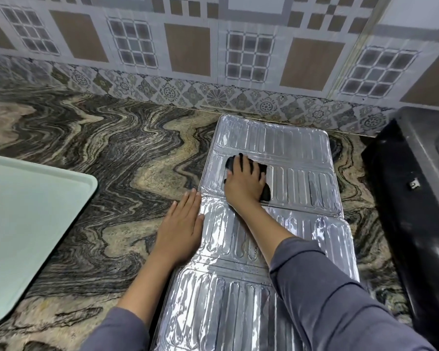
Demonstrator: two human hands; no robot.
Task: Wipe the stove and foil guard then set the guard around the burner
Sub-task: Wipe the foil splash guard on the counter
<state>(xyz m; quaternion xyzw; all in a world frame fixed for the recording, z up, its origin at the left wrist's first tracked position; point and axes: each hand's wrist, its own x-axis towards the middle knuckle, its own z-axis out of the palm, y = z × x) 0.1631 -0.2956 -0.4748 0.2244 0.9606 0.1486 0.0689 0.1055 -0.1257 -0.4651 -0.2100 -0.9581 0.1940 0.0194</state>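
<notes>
The ribbed silver foil guard [297, 153] lies flat on the marbled stone counter, unfolded in several panels running from the wall toward me. My right hand [243, 183] presses a black cloth [265, 192] onto the second panel, fingers spread over it. My left hand [181, 226] lies flat, palm down, on the counter at the guard's left edge, its thumb touching the foil. The black stove [413, 198] stands at the right edge of the view; its burner is out of sight.
A pale green tray [28, 214] sits on the counter at the left. The patterned tile wall [213, 59] rises behind the counter. Bare stone counter [112, 153] lies between the tray and the guard.
</notes>
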